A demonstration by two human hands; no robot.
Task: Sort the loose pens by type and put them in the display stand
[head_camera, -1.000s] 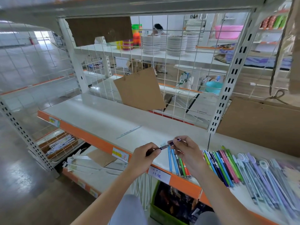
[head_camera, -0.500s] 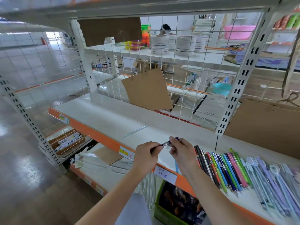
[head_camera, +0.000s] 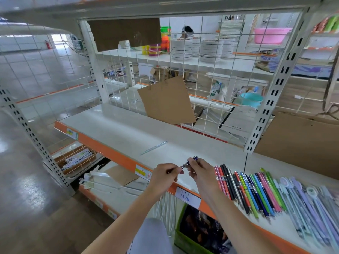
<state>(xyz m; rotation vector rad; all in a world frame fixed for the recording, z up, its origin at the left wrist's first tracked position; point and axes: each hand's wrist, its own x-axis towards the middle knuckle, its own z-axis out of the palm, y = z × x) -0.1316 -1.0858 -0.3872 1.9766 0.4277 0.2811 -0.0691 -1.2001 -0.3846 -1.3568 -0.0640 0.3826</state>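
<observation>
The pen (head_camera: pixel 189 162) is mostly hidden inside the two hands — only its blue end shows. The pale pens (head_camera: pixel 315 204) run off the right edge, blurry.

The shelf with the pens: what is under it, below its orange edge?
Under the shelf, a lower shelf holds cardboard and clear packaging; a green box stands further right. The arms and the shelf cover everything deeper in.
</observation>
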